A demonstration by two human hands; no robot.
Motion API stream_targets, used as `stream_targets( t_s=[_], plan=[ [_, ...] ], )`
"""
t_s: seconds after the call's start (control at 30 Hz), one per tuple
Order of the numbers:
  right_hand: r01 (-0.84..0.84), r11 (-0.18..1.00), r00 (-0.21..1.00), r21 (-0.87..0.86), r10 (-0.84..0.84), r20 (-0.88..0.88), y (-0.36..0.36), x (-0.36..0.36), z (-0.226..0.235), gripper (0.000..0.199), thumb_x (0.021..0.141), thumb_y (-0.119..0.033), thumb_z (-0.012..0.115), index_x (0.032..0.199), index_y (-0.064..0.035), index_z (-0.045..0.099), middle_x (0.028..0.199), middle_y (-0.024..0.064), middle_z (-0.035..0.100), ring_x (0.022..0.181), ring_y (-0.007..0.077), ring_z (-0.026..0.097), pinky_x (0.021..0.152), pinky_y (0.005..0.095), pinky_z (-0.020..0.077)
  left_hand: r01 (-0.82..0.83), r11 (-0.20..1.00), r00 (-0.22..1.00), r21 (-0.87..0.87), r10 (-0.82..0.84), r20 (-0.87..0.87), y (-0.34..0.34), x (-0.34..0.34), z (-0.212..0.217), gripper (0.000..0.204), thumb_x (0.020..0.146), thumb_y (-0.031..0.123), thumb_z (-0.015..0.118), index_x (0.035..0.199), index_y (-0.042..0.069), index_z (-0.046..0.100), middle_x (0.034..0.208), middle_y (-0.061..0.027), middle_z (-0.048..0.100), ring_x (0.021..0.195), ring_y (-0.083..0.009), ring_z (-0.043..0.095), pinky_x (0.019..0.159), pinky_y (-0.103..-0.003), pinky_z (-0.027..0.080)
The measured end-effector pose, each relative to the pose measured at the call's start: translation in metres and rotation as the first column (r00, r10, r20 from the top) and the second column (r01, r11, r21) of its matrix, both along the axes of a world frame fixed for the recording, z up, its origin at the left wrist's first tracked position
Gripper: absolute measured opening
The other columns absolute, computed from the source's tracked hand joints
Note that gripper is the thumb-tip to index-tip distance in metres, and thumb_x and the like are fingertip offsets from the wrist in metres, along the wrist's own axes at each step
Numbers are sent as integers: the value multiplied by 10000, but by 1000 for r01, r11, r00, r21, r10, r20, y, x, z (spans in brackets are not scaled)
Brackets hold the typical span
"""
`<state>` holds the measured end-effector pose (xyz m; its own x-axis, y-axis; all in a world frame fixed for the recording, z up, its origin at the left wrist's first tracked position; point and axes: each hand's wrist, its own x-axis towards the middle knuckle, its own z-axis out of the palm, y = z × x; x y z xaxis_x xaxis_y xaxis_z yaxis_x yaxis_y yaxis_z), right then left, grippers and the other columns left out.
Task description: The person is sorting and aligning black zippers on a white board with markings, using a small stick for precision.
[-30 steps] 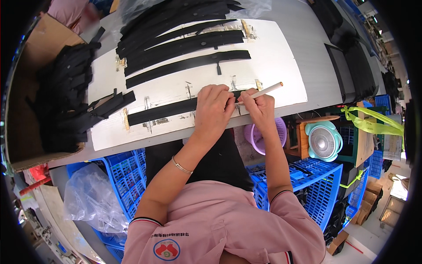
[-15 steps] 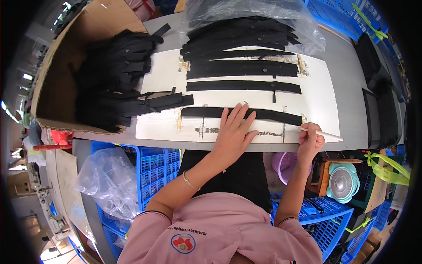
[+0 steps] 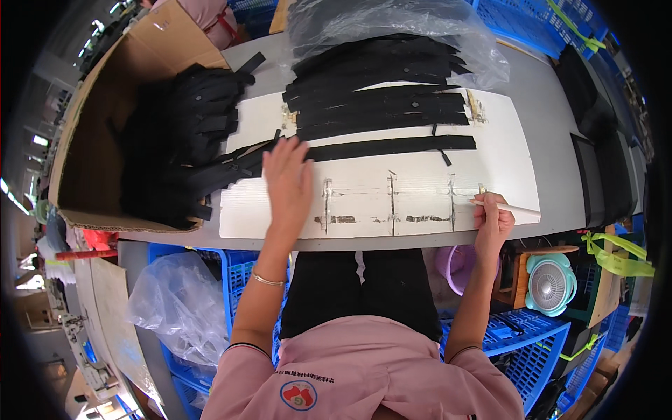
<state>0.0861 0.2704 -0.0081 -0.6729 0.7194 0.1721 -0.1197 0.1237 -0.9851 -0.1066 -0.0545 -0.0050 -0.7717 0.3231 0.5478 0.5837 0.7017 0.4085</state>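
Note:
My left hand (image 3: 285, 185) reaches over the left part of a white board (image 3: 490, 164), fingers stretched out at the ends of black zipper strips (image 3: 224, 166) coming from a cardboard box. Slight blur hides whether it touches them. Just right of its fingers, a single black zipper strip (image 3: 399, 145) lies across the board, its puller hanging from the lower edge. My right hand (image 3: 494, 213) is closed round a thin white pen-like stick (image 3: 521, 209) near the board's lower right. Dark ruled marks (image 3: 392, 203) show on the bare lower part of the board.
The cardboard box (image 3: 87, 133) stands at the left, full of black strips. Beyond the single strip lies a pile of black zipper strips (image 3: 378, 77), with clear plastic sheeting (image 3: 392, 21) behind it. Black cases (image 3: 602, 133) line the right edge. Blue crates (image 3: 518, 350) stand below the table.
My left hand has moved left, from the middle of the board to the strips by the box. The lowest zipper strip no longer lies over the ruled marks. My right hand still holds the stick.

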Motion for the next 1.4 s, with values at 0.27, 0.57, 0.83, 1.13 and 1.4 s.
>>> stream_targets(
  t_s=[0.27, 0.57, 0.83, 1.13, 1.4],
  plan=[
    [13, 997, 1000, 75, -14, 19, 3, 2, -6, 281, 1057, -225, 604, 906, -24, 729, 668, -33, 564, 546, 22, 424, 481, 192, 315, -278, 959, 913, 60, 244, 328, -64, -45, 5, 227, 861, 153, 765, 1064, 52, 748, 1101, -108, 725, 1088, -321, 630, 971, -413, 473],
    [-23, 997, 1000, 68, 24, -13, 3, 2, -10, 271, 1060, -219, 605, 926, -22, 735, 676, -27, 579, 539, 19, 430, 482, 183, 319, -222, 975, 973, 12, 220, 64, -70, -61, -2, 310, 803, 144, 810, 1097, 58, 760, 1134, -120, 725, 1122, -302, 632, 987, -409, 487],
    [-71, 997, 997, 29, 72, -34, 1, -1, -5, 231, 1052, -173, 614, 965, -2, 742, 695, -10, 591, 550, 23, 434, 502, 185, 330, -284, 959, 862, 6, 252, 439, -80, -76, 32, 231, 851, 178, 787, 1025, 26, 774, 943, -132, 755, 799, -310, 714, 736, -371, 545],
    [36, 982, 999, 185, -39, 12, -27, 10, 11, 321, 1085, -238, 554, 1287, -12, 659, 814, 41, 689, 695, 73, 564, 651, 232, 476, 321, 930, 866, 179, -365, 341, 43, 43, 41, 154, 948, 138, 716, 1056, 36, 758, 891, -118, 734, 761, -267, 697, 689, -343, 523],
    [-190, 495, 979, 848, 34, 199, -76, 25, -9, 529, 868, -93, 756, 1364, -14, 590, 1302, 124, 689, 1288, 320, 602, 1080, 488, 406, 471, 870, 815, 147, -493, 304, 113, 82, 15, 223, 857, 146, 783, 1067, 73, 772, 955, -91, 710, 914, -297, 662, 810, -378, 518]
  ],
)
